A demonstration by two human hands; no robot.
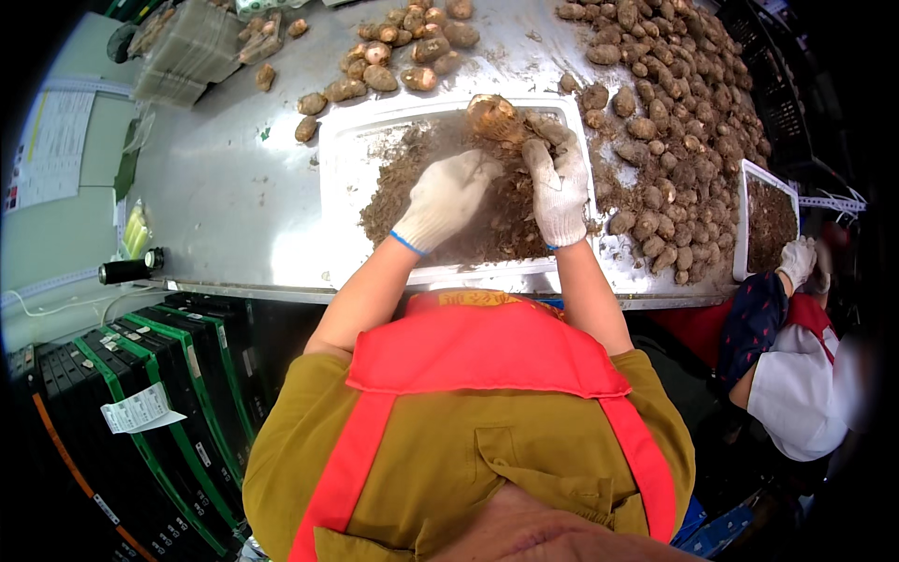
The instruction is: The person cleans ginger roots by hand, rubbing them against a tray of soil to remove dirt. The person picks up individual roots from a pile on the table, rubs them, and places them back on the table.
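Observation:
My right hand (560,179), in a white knit glove with soiled fingers, grips a large taro corm (495,118) by its lower right side. The corm has a pale brown end and shaggy fibres. Just below left of it is my left hand (449,197), gloved too and blurred, its fingers curled downward; whether they pinch anything is hidden. Both hands are over a white plastic tray (344,126) strewn with brown fibres and soil (393,204).
Small taros (688,126) are heaped on the right of the metal table (225,190); a smaller pile (414,49) lies behind the tray. Clear plastic containers (189,49) are stacked far left. At right, another person's gloved hand (797,261) is beside a second tray (741,232). Black crates (161,337) stand below left.

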